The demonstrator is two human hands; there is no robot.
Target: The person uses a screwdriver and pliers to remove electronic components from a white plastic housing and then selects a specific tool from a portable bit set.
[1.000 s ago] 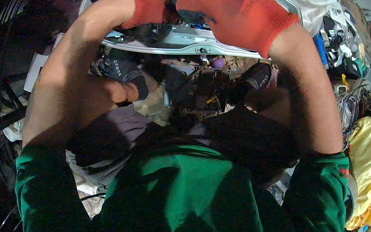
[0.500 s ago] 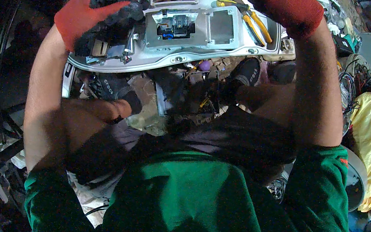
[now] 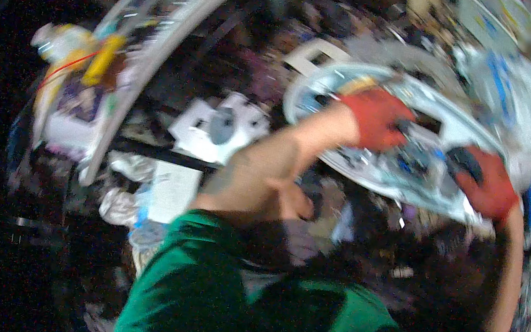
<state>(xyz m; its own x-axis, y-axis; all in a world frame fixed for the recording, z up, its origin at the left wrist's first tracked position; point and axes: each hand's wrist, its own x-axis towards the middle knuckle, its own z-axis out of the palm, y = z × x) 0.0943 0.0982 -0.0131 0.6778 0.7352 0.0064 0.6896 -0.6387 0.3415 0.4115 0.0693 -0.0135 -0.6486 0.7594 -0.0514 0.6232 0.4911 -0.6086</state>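
Motion blurs the head view. My left hand [image 3: 375, 120], in a red glove with dark fingertips, lies over the upper left part of a pale oval panel [image 3: 373, 182], beside a yellowish item [image 3: 361, 84]. Its fingers are smeared, so their grip cannot be read. My right hand [image 3: 486, 185], gloved red with dark fingers, is bent over the panel's right end; whether it holds anything is unclear. Between them lie small blue and metal parts [image 3: 406, 163], near a dark cut-out [image 3: 430, 122].
At left are a long curved strip [image 3: 177, 22], white cut-out plates [image 3: 216, 128], a white board [image 3: 173, 193] and a yellow object [image 3: 104, 59]. Behind the panel lie assorted scrap and a grey band [image 3: 399, 52]. Plastic bags [image 3: 515, 100] fill the upper right.
The view has swung widely, so the panel sits further right. My left hand has moved right over the panel, away from where the blue-handled tool was; my right hand is lower, at its right end.
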